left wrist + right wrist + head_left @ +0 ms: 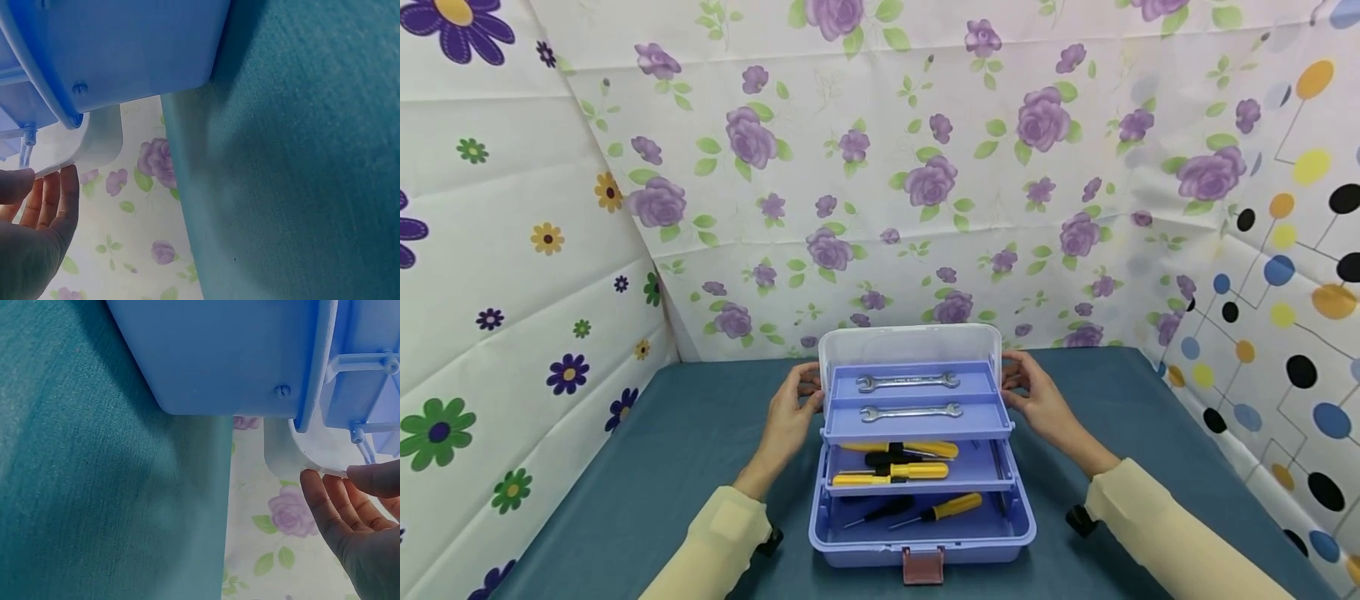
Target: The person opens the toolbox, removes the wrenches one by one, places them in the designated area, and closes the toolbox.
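A blue-purple plastic toolbox point(850, 553) stands open on the table, its stepped trays raised and its whitish lid point(910, 346) tipped back. My left hand point(786, 423) holds the lid's left edge between thumb and fingers; in the left wrist view its fingertips meet the pale rim. On the opposite side, my right hand point(1047, 410) holds the lid's right edge the same way. Two open-ended wrenches, an upper one point(908, 382) and a lower one point(912, 412), lie in the top tray. Several yellow-and-black screwdrivers point(917, 471) fill the middle tray. Another yellow-handled screwdriver point(957, 506) and a dark-handled one point(887, 509) lie at the bottom.
A brownish latch point(922, 567) hangs at the toolbox's front. Teal cloth point(700, 467) covers the table. Behind it hangs a purple-flowered sheet point(850, 208), with patterned sheets on the left point(512, 350) and right point(1255, 367) sides.
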`<state>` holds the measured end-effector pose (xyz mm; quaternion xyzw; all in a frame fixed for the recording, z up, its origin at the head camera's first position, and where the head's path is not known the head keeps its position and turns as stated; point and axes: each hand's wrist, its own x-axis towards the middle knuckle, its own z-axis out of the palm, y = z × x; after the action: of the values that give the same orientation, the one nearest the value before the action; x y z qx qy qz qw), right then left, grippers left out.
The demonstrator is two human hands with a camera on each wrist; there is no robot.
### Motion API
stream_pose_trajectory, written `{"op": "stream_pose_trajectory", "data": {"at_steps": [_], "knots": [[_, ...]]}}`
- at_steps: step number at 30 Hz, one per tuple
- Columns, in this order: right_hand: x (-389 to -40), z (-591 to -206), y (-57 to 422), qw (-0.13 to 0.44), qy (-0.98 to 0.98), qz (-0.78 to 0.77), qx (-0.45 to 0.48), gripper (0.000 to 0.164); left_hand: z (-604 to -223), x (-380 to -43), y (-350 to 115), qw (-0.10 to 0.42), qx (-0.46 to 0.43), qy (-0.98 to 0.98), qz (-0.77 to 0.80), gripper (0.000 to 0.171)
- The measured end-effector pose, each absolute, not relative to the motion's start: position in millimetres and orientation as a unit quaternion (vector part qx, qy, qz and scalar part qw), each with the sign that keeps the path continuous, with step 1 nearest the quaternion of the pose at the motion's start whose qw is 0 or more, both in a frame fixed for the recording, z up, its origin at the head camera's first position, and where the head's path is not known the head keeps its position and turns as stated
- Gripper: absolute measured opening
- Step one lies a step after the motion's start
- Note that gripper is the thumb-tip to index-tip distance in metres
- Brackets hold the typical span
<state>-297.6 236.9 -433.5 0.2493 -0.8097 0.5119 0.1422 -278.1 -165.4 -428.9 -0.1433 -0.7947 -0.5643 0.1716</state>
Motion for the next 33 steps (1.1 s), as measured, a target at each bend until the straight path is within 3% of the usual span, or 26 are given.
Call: {"op": "stream_pose_trajectory", "data": {"at_steps": [33], "knots": [[-322, -439, 237, 0.029, -0.849, 0.5, 0.17, 0.058, -442, -300, -165, 0.107, -0.104, -0.834, -0.532, 0.047]]}}
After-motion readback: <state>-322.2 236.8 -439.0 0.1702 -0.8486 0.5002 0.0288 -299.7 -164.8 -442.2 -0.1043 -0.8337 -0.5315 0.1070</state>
